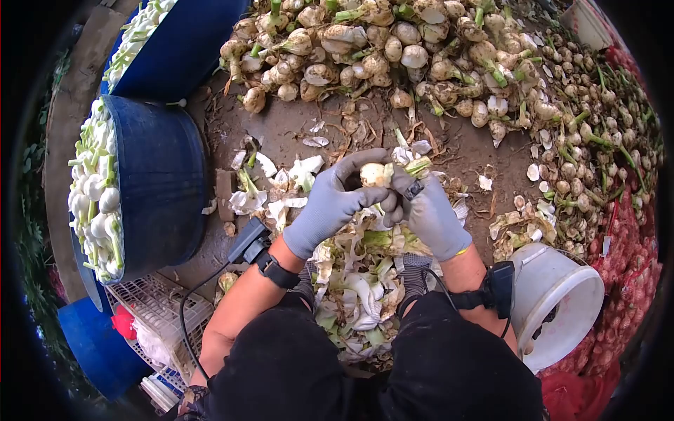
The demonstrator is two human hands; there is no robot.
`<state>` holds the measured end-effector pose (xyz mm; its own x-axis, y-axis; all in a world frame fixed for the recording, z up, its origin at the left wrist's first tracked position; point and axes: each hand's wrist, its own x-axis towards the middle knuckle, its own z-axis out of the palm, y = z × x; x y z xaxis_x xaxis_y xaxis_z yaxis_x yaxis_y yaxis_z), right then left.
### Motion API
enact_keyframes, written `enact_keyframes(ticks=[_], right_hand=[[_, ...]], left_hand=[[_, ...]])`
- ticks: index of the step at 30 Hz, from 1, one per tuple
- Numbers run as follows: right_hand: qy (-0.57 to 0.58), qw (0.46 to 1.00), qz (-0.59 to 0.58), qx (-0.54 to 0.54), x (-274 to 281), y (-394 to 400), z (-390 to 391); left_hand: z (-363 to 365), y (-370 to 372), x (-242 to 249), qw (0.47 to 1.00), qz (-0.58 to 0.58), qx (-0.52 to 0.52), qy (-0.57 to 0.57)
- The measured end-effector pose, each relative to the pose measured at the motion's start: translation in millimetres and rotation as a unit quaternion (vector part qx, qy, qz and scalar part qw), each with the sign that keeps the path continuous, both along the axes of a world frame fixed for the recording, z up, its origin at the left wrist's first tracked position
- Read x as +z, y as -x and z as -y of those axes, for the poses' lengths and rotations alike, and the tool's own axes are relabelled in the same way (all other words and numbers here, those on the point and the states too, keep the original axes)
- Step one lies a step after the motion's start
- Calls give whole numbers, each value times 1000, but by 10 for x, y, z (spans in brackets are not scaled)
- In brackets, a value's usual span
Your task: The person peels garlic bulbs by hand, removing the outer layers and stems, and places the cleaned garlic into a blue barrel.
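Note:
Between the thumb and fingers of my left hand (328,203), in a grey glove, is a garlic bulb (375,175), partly peeled and pale, its cut green stem (418,165) pointing right. My right hand (434,216), gloved too, is closed close against the stem side of the bulb. A small dark metal piece (413,189) shows at its thumb and fingers; whether it is a blade I cannot tell. Below both hands, a heap of peeled skins and leaves (365,298) lies on the ground between my feet.
Unpeeled garlic bulbs (379,63) are piled ahead, with smaller bulbs (597,140) spread at right. On the left, a blue tub (161,182) holds peeled white bulbs; another blue tub (182,49) stands behind it. A white bucket (562,298) sits beside red mesh sacks (632,281). Lower left is a plastic crate (168,305).

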<state>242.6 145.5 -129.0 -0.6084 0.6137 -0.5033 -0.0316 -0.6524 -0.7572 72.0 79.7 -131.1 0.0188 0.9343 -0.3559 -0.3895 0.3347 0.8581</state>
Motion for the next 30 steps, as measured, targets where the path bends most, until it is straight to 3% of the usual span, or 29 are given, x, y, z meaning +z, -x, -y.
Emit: enact_keyframes(ticks=[2,6,8,9,11,13,15,16,18,19,24,25,26,27,28,30], right_hand=[[22,997,-64,-28,-3,1,21],[8,999,-36,-10,-56,-64,6],[-99,986,132,12,-4,-53,-26],[-100,986,131,13,-74,-61,-23],[-319,899,290,78,-216,-79,-20],[-383,879,278,61,-163,-104,-39],[-255,961,108,23,-68,-87,-61],[-96,995,14,-1,-203,-162,-87],[-50,998,25,-24,-106,-110,-92],[-5,998,33,-44,-47,-81,-100],[-82,995,64,9,-79,-100,-114],[-184,971,150,33,-117,-111,-104],[-283,929,232,56,-143,-113,-95],[-282,929,231,56,-152,-115,-80],[-345,907,238,41,-156,-122,-56],[-408,880,244,26,-70,-115,-45]], left_hand=[[5,0,-55,1000,-1,13,-1],[-13,-47,-50,998,-41,26,-49],[7,-13,-60,1000,4,4,-17],[13,25,-59,999,46,-17,13],[21,43,-51,995,88,-37,41],[16,8,-43,993,110,-2,29],[-10,0,10,996,91,0,22],[-21,-13,16,1000,25,-8,-17],[-24,-28,21,989,-108,-21,-94],[-13,-25,3,989,-109,-20,-94],[42,-28,42,999,-22,25,-10],[51,5,10,999,-21,26,-9],[56,67,-46,991,130,-26,18],[59,100,-84,957,277,-77,45],[88,1,-118,975,179,-34,124],[28,-27,-45,986,147,-12,79]])
